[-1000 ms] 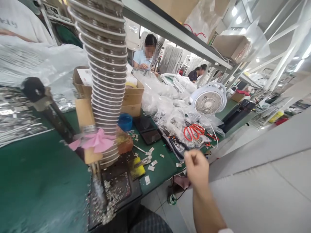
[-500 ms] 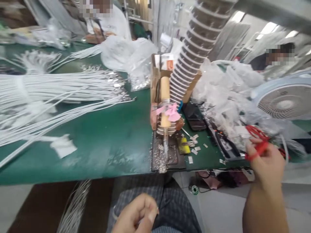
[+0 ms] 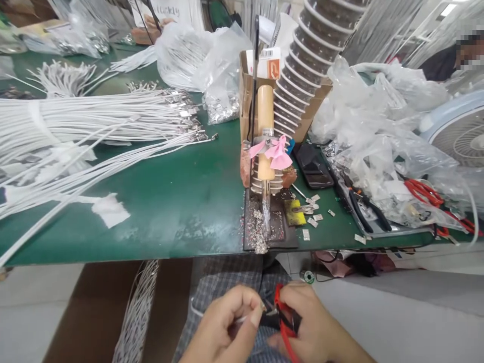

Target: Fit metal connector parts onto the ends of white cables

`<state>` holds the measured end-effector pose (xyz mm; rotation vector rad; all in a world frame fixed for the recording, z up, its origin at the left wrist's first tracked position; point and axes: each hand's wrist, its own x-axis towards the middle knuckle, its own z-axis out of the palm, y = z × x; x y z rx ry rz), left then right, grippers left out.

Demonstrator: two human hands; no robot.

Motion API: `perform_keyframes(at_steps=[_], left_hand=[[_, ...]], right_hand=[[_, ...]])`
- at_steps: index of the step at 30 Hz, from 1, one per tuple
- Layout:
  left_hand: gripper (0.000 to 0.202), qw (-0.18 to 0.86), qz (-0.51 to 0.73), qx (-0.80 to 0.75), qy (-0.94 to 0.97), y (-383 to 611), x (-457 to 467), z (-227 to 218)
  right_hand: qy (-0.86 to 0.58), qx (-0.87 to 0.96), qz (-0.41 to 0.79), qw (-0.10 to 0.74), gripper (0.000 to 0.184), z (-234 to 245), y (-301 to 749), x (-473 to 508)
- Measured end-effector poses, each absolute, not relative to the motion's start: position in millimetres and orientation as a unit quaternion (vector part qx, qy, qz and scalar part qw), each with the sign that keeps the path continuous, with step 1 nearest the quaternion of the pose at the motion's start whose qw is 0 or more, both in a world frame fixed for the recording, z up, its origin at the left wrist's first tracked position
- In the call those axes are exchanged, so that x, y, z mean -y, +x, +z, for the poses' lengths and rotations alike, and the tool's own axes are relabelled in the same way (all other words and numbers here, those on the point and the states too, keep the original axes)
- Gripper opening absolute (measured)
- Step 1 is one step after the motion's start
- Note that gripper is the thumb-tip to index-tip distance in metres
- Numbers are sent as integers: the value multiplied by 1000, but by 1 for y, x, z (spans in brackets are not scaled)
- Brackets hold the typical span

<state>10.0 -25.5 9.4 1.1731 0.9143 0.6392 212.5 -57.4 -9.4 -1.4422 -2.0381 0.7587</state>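
Note:
My left hand (image 3: 230, 322) is closed in a pinch on the end of a thin white cable (image 3: 240, 319) above my lap. A tiny tip shows at the fingertips, too small to make out. Close beside it, my right hand (image 3: 308, 320) grips red-handled scissors (image 3: 283, 333). Their short metal jaws point left toward the cable end; whether they touch it I cannot tell. Part of the scissors is hidden by my fingers. At the table edge above my hands, a soldering iron (image 3: 265, 131) with a wooden handle stands tip down over a dark, solder-littered pad (image 3: 282, 237).
White cable bundles (image 3: 113, 118) lie left on the green table (image 3: 177, 201). A ribbed hose (image 3: 306, 65) rises behind the iron. To the right are a phone (image 3: 313, 166), black-handled pliers (image 3: 361, 209), plastic bags (image 3: 363, 126) and a fan (image 3: 465, 131). Another person's hands (image 3: 151, 30) are at the back.
My right hand has come from the table's right side down to my left hand, bringing the red-handled scissors. My left hand has stayed low, still pinching. The view has shifted slightly.

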Motion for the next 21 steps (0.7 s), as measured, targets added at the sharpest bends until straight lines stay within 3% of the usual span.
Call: perform_keyframes(at_steps=[6, 10, 16, 21], left_hand=[[25, 582, 332, -411, 618, 11, 29, 8], [22, 545, 340, -419, 642, 10, 30, 8], [19, 489, 355, -404, 687, 8, 30, 8], [17, 473, 359, -398, 699, 7, 29, 7]], right_hand=[[-528, 778, 248, 235, 51, -5, 204, 52], [-533, 778, 232, 240, 42, -6, 201, 53], [-534, 757, 311, 211, 39, -6, 202, 57], [-531, 775, 268, 213, 30, -8, 203, 56]])
